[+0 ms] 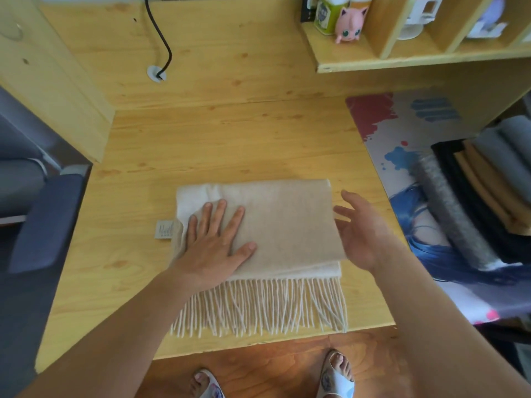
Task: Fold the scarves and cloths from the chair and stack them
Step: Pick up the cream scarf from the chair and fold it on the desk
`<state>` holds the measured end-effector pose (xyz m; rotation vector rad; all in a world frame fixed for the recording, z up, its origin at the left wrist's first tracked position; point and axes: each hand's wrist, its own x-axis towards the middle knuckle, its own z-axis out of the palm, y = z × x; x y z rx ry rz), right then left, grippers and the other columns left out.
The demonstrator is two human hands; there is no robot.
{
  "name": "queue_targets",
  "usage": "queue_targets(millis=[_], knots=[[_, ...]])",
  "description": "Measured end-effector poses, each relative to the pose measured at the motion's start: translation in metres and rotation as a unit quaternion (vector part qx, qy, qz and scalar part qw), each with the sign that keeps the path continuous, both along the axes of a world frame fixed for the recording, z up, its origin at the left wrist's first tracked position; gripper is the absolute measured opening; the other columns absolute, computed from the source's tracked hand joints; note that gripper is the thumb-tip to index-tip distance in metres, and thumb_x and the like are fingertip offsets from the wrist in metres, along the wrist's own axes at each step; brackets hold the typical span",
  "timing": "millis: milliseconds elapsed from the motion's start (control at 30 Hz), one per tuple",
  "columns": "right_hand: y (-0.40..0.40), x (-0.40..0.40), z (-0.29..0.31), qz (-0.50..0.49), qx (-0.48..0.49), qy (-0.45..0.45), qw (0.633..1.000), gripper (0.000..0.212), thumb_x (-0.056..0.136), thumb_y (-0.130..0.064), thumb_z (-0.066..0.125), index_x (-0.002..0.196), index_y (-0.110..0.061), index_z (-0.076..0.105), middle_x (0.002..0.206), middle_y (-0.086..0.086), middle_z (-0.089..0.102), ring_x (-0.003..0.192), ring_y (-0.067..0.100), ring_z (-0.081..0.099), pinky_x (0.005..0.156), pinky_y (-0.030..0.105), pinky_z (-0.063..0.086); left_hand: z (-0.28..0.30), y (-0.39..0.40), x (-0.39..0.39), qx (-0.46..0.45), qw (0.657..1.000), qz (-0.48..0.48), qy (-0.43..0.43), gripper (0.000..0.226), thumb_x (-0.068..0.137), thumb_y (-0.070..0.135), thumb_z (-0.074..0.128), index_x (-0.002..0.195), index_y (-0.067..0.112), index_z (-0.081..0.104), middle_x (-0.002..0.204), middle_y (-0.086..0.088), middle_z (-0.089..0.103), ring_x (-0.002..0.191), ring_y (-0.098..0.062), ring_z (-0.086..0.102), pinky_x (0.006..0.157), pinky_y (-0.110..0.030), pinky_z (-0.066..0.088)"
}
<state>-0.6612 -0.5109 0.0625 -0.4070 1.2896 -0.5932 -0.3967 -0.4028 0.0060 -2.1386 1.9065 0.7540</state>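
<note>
Beige scarf lies folded into a rectangle on the wooden worktop, near the front edge; its cream fringe runs along the near side and ends close to that edge. A small label sticks out at the scarf's left side; print on it not legible. Left hand lies flat on the left half of the scarf, fingers straight and spread, palm pressing down. Right hand is at the scarf's right edge, fingers apart and relaxed; whether it touches the fabric cannot be made out. More folded cloths, grey, tan and dark, lie to the right, partly cut off by the frame edge, so their number is unclear; what carries them is not visible. They overlap a printed mat on the right of the worktop, its picture largely covered. Bare wood lies open behind and left of the scarf. A grey chair stands at left, only partly in view. A black cable runs down to a hole in the back panel. A pink toy figure stands on the shelf upper right; other shelf items blurred. Feet in sandals at bottom edge, cropped.
</note>
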Motion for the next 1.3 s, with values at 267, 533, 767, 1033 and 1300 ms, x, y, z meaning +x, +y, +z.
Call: queue_targets(millis=[267, 533, 767, 1033, 1300], knots=[[-0.038, 0.023, -0.018, 0.053, -0.057, 0.01, 0.997, 0.081, 0.088, -0.049, 0.071, 0.153, -0.021, 0.033, 0.129, 0.015, 0.067, 0.107, 0.032, 0.071, 0.078, 0.048, 0.061, 0.005, 0.003, -0.003, -0.013, 1.0, -0.018, -0.022, 0.081, 0.09, 0.081, 0.007, 0.147, 0.045, -0.038, 0.154, 0.006, -0.051, 0.14, -0.018, -0.049, 0.123, -0.049, -0.019], [-0.04, 0.026, -0.031, 0.045, -0.188, 0.074, 0.978, 0.06, 0.097, 0.002, 0.06, 0.147, -0.029, 0.049, 0.131, 0.01, 0.061, 0.099, 0.024, 0.074, 0.083, 0.043, 0.061, 0.004, 0.004, -0.003, -0.031, 0.999, -0.027, -0.027, 0.081, 0.094, 0.078, 0.013, 0.148, 0.045, -0.037, 0.153, 0.007, -0.051, 0.139, -0.017, -0.05, 0.122, -0.048, -0.02], [-0.042, 0.028, -0.023, 0.063, -0.147, 0.041, 0.986, 0.04, 0.092, 0.001, 0.06, 0.124, -0.021, 0.065, 0.109, 0.013, 0.073, 0.088, 0.027, 0.075, 0.071, 0.04, 0.061, 0.0, 0.001, -0.002, -0.028, 0.999, -0.018, -0.022, 0.086, 0.089, 0.084, 0.02, 0.146, 0.052, -0.036, 0.152, 0.006, -0.052, 0.139, -0.021, -0.051, 0.121, -0.053, -0.02], [-0.042, 0.041, -0.037, 0.138, -0.237, 0.285, 0.918, 0.041, 0.09, -0.038, 0.069, 0.128, -0.037, 0.056, 0.125, -0.002, 0.06, 0.106, 0.021, 0.064, 0.094, 0.044, 0.056, 0.018, -0.014, 0.006, -0.145, 0.987, 0.005, -0.072, 0.07, 0.09, 0.079, 0.015, 0.152, 0.048, 0.026, 0.164, -0.002, 0.018, 0.151, -0.027, 0.015, 0.122, -0.054, 0.012], [-0.046, 0.036, -0.036, 0.166, -0.264, 0.448, 0.838, 0.049, 0.092, -0.002, 0.054, 0.137, -0.022, 0.058, 0.127, 0.008, 0.06, 0.112, 0.026, 0.058, 0.097, 0.037, 0.048, -0.017, -0.027, -0.001, -0.155, 0.984, -0.04, -0.079, 0.066, 0.098, 0.072, -0.001, 0.155, 0.047, -0.022, 0.167, 0.005, -0.026, 0.153, -0.029, -0.027, 0.122, -0.061, -0.008]])
